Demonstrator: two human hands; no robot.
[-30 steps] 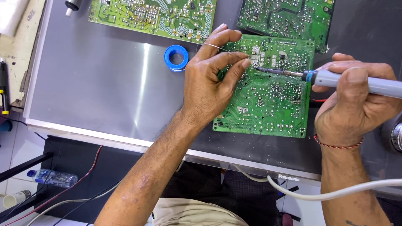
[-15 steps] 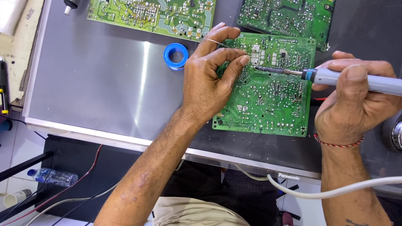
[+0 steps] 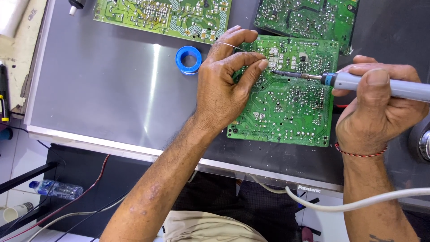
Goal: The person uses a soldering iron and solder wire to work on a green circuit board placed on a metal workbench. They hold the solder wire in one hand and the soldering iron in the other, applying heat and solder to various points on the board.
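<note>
A green circuit board (image 3: 291, 103) lies solder side up on a grey metal sheet (image 3: 112, 98). My left hand (image 3: 224, 85) rests on the board's left part and pinches a thin solder wire (image 3: 226, 44) between thumb and fingers. My right hand (image 3: 376, 107) grips a grey soldering iron (image 3: 358, 83) with a blue collar. Its tip touches the board just right of my left fingertips. A blue spool of solder wire (image 3: 188, 59) sits on the sheet left of my left hand.
Two more green circuit boards lie at the top, one (image 3: 165, 15) at the left and one (image 3: 309, 18) at the right. The iron's white cable (image 3: 358, 204) runs below the table edge. A plastic bottle (image 3: 56, 189) and loose wires lie on the floor.
My left fingers have curled tighter onto the solder wire near the iron's tip. The iron and my right hand have barely moved.
</note>
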